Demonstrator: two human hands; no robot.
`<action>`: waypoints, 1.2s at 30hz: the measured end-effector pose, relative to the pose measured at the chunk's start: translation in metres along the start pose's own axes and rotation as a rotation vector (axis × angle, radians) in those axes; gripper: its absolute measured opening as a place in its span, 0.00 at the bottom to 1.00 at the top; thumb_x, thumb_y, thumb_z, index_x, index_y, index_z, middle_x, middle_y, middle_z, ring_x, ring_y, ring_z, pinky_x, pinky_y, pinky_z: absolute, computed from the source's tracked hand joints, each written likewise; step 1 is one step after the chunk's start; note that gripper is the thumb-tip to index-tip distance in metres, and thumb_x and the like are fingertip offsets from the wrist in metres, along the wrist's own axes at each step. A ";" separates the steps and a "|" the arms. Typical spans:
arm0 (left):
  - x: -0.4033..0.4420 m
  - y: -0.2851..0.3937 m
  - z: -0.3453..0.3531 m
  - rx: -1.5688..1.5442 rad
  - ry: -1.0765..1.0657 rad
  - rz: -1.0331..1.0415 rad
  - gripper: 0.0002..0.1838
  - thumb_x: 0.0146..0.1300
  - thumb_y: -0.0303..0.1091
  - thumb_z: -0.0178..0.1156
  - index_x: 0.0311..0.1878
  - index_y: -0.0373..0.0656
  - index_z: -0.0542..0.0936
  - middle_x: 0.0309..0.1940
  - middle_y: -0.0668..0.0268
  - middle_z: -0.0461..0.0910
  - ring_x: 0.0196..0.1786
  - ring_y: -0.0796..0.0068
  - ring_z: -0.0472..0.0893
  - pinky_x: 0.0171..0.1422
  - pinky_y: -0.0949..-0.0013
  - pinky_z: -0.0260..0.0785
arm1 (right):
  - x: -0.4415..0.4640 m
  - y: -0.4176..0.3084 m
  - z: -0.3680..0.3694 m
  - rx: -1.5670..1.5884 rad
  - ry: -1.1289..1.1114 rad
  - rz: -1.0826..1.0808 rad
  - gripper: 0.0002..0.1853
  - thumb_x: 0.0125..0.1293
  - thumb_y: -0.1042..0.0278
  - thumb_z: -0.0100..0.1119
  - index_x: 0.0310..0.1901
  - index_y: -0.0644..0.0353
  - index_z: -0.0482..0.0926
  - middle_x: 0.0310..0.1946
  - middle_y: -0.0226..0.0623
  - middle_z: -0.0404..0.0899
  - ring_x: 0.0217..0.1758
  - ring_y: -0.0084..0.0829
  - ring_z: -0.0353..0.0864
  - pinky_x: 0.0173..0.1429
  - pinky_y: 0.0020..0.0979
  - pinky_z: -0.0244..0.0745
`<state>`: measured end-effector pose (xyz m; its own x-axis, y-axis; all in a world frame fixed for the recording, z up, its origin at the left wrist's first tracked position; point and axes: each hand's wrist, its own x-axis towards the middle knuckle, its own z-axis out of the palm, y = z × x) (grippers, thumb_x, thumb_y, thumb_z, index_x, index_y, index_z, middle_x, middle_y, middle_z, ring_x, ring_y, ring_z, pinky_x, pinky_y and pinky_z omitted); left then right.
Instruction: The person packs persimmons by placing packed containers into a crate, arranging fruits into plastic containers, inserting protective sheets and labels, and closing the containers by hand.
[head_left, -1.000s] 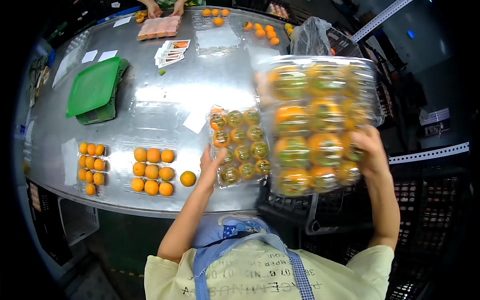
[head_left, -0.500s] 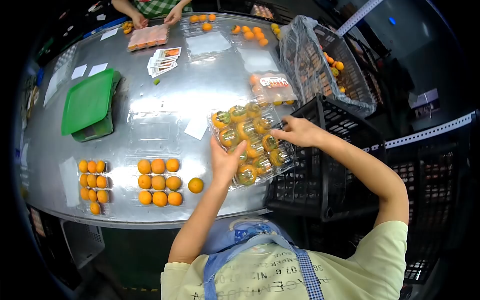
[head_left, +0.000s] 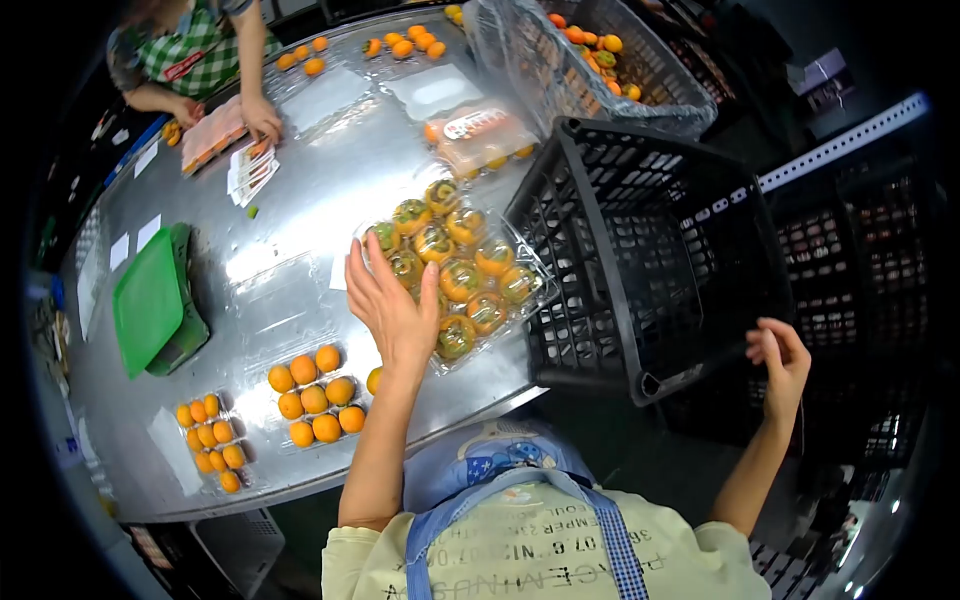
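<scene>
Left forearm (head_left: 385,440) angled forward, left hand (head_left: 395,312) splayed, thumb apart, right arm (head_left: 752,472) out wide from where I stand, right hand (head_left: 783,362) loosely curled

Black crate (head_left: 604,270) between right hand (head_left: 783,368) and fruit pack (head_left: 462,277), open air above table (head_left: 340,165) between left hand (head_left: 400,315) and green-lidded box (head_left: 155,305)

The left hand (head_left: 395,312) lies spread on a clear pack of fruit (head_left: 460,280) on the bench (head_left: 330,190), while the right hand (head_left: 782,365), loosely curled and empty, hangs near a black crate (head_left: 606,260)
</scene>
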<state>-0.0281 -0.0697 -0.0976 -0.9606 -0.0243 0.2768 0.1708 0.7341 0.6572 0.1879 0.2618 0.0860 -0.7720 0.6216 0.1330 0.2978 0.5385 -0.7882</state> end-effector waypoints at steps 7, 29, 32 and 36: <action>0.024 0.026 0.012 0.105 -0.081 0.259 0.29 0.70 0.46 0.50 0.70 0.44 0.61 0.70 0.47 0.54 0.73 0.48 0.52 0.75 0.50 0.39 | -0.077 0.107 -0.031 0.337 0.273 0.385 0.14 0.70 0.59 0.54 0.41 0.63 0.79 0.25 0.31 0.80 0.22 0.17 0.75 0.25 0.16 0.67; -0.116 0.223 0.011 -0.994 -0.560 -0.119 0.43 0.42 0.11 0.50 0.69 0.36 0.57 0.55 0.58 0.72 0.55 0.69 0.76 0.59 0.71 0.68 | 0.001 0.170 -0.055 0.911 -0.033 0.725 0.10 0.57 0.68 0.56 0.36 0.67 0.76 0.35 0.42 0.78 0.40 0.34 0.79 0.54 0.37 0.76; -0.149 0.236 -0.020 -0.829 -0.540 0.009 0.45 0.44 0.14 0.52 0.71 0.32 0.54 0.59 0.56 0.69 0.59 0.68 0.73 0.63 0.69 0.64 | -0.056 0.181 -0.070 1.028 0.036 0.729 0.08 0.56 0.71 0.56 0.33 0.68 0.76 0.35 0.44 0.78 0.43 0.39 0.81 0.53 0.42 0.78; -0.180 0.247 -0.054 -0.722 -0.618 0.257 0.43 0.45 0.16 0.52 0.70 0.29 0.55 0.62 0.49 0.68 0.62 0.62 0.71 0.67 0.68 0.59 | -0.156 0.182 -0.075 1.302 0.237 0.808 0.17 0.55 0.70 0.56 0.42 0.76 0.72 0.50 0.55 0.73 0.57 0.53 0.73 0.62 0.47 0.71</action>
<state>0.1991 0.0799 0.0527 -0.7857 0.5883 0.1911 0.2856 0.0711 0.9557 0.4048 0.3062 -0.0330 -0.5116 0.6333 -0.5807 -0.1976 -0.7444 -0.6378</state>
